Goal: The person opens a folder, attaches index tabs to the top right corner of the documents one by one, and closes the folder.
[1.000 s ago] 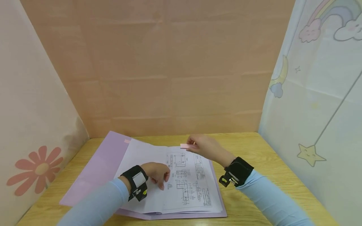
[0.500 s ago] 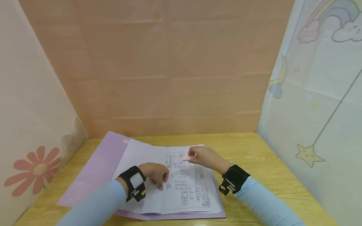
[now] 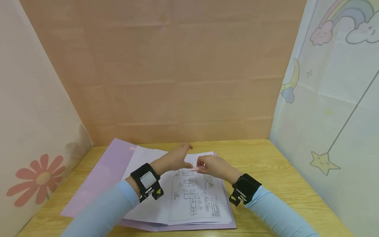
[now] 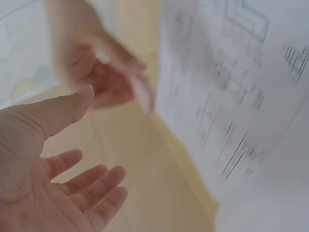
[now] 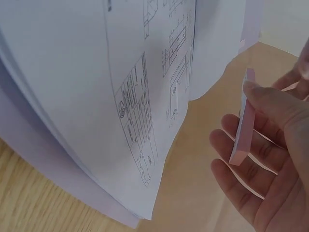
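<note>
My right hand [image 3: 215, 166] pinches a narrow pink pad of sticky notes [image 5: 244, 126] between thumb and fingers, above the upper part of a printed drawing sheet [image 3: 195, 205]. My left hand [image 3: 173, 160] is just left of the pad, its thumb and fingers spread and holding nothing. In the left wrist view its thumb points toward the blurred right hand; whether it touches the pad cannot be told. Under both hands lies an open light purple folder [image 3: 88, 191]. A blank white page [image 3: 148, 205] is turned to the left side of the folder.
A small pink sticky tab [image 3: 132, 148] shows at the top of the folder's left cover. The folder lies on a wood-grain table [image 3: 254, 210]. A tan sheet [image 3: 177, 82] stands behind, with patterned walls on both sides.
The right hand has brought the pink pad from the sheet's top edge down over the drawing. The left hand has lifted off the page and reached up toward the pad, fingers spreading.
</note>
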`<state>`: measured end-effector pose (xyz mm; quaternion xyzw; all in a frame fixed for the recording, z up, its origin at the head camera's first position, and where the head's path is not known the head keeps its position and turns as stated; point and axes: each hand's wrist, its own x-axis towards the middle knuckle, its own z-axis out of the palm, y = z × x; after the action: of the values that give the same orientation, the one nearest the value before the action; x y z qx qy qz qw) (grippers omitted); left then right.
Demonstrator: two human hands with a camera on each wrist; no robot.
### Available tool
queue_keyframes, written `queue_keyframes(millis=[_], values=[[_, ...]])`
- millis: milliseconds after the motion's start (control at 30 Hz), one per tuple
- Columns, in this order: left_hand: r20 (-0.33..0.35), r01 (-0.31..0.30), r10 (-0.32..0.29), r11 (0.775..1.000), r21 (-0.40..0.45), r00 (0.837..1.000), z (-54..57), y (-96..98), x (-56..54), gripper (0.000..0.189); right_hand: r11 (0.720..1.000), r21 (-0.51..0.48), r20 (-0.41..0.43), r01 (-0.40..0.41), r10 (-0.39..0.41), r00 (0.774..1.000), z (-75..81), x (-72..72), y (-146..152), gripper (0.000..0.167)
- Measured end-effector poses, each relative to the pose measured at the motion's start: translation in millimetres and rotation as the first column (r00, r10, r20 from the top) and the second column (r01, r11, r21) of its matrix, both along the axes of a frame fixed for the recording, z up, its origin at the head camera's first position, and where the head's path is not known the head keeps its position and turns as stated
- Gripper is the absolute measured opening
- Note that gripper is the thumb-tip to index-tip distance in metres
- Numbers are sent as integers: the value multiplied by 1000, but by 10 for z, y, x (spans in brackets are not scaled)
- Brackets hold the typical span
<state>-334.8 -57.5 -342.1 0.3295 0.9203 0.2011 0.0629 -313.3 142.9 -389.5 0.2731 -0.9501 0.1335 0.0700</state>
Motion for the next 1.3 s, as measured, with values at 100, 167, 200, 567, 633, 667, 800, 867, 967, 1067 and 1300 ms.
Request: queue_keyframes(millis=[100, 167, 200, 567, 633, 667, 800, 867, 967, 1067, 1300], values=[[-38, 2, -3, 1000, -31, 999, -138, 89, 42, 58, 1000, -6, -15, -19, 19, 1000, -16, -11, -5, 17], [-42, 10, -12, 999, -52, 999, -237, 128, 66, 43, 999, -13, -19, -31, 31, 999, -28, -14, -11, 16], [-46, 15, -18, 999, -51, 999, -280, 140, 70, 36, 999, -14, -21, -38, 38, 999, -37, -16, -13, 16], [-51, -23, 23, 1000, 15, 998, -358, 149, 66, 15, 999, -24, 5, -40, 40, 999, -36, -10, -16, 17], [-46, -28, 29, 999, 31, 998, -332, 136, 63, 15, 999, -27, 12, -33, 34, 999, 2, -9, 3, 19], [-45, -34, 35, 999, 34, 998, -317, 130, 63, 16, 999, -29, 17, -25, 26, 1000, 28, -8, 16, 20], [-40, -52, 55, 997, 58, 998, -266, 108, 51, 18, 999, -33, 23, 4, -4, 1000, 138, -5, 97, 25], [-33, -67, 69, 996, 65, 997, -253, 97, 41, 19, 1000, -24, 21, 10, -9, 1000, 177, -8, 140, 25], [-11, -86, 87, 993, 75, 996, -253, 82, 23, 18, 1000, -7, 18, 5, -5, 1000, 193, -19, 185, 21], [0, -91, 91, 993, 81, 996, -266, 71, 4, 17, 1000, 3, 12, -1, 1, 1000, 185, -26, 205, 17], [14, -80, 79, 993, 91, 997, -291, 64, 1, 16, 1000, 6, -12, -10, 10, 1000, 164, -32, 220, 15]])
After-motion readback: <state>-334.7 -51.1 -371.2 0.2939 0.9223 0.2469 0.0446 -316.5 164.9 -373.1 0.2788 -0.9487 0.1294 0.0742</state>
